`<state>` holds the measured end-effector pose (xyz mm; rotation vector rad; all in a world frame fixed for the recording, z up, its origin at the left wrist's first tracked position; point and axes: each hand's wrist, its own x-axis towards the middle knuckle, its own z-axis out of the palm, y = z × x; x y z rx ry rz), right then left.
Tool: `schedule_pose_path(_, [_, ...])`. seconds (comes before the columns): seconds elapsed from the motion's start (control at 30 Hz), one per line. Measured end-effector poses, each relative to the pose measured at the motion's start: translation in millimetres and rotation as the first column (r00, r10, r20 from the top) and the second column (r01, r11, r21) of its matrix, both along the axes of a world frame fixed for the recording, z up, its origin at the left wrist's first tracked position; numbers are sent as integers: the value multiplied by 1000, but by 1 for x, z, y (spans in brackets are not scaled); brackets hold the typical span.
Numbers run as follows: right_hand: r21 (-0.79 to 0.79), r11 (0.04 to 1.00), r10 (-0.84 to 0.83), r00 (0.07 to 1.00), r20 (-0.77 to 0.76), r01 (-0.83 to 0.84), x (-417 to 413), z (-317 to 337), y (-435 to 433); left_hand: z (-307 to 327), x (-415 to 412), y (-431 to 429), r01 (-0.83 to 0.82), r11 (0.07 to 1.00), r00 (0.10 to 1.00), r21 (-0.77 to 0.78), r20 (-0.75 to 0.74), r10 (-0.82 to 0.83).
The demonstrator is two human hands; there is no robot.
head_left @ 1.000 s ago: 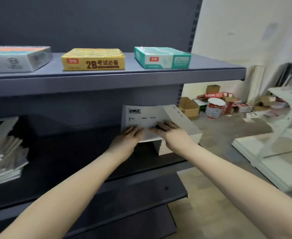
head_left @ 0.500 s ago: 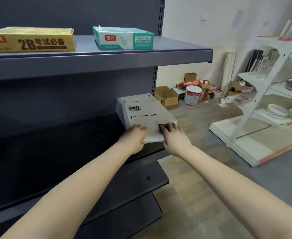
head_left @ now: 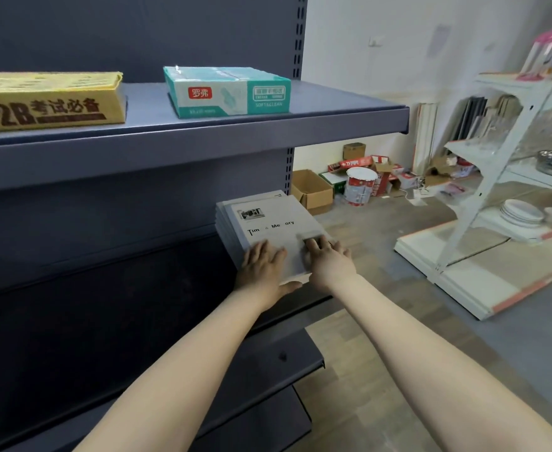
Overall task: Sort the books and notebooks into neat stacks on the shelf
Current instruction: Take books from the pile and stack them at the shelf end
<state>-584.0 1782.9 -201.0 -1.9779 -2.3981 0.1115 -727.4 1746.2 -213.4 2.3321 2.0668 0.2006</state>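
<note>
A person's left hand and right hand press flat, fingers straight, gripping nothing, on a grey paper-covered notebook stack on a dark metal shelf. Even, gentle pushing should square its edges.

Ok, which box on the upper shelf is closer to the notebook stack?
The teal box, right of the yellow 2B box and almost above the notebook stack.

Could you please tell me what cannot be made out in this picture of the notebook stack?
Head view:
Title on the top notebook: some letters washed out.
Its near edge: covered by left hand and right hand.
The yellow box: cut off by the left frame edge.
Number of notebooks: edges too fine to count.
</note>
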Motion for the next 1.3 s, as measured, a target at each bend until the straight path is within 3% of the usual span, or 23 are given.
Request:
schedule_pose_path(0.33, [37,999,33,998,62,-35,-4,-2,2,-1,2,1,-51,998,989,-36,135,55])
schedule_pose_path(0.73, [67,993,94,994,63,-98,3,-3,8,-9,0,4,-44,999,992,32,121,40])
schedule_pose_path(1.3, [-75,979,199,966,163,-189,-2,12,36,-8,-9,24,-49,998,988,31,148,43])
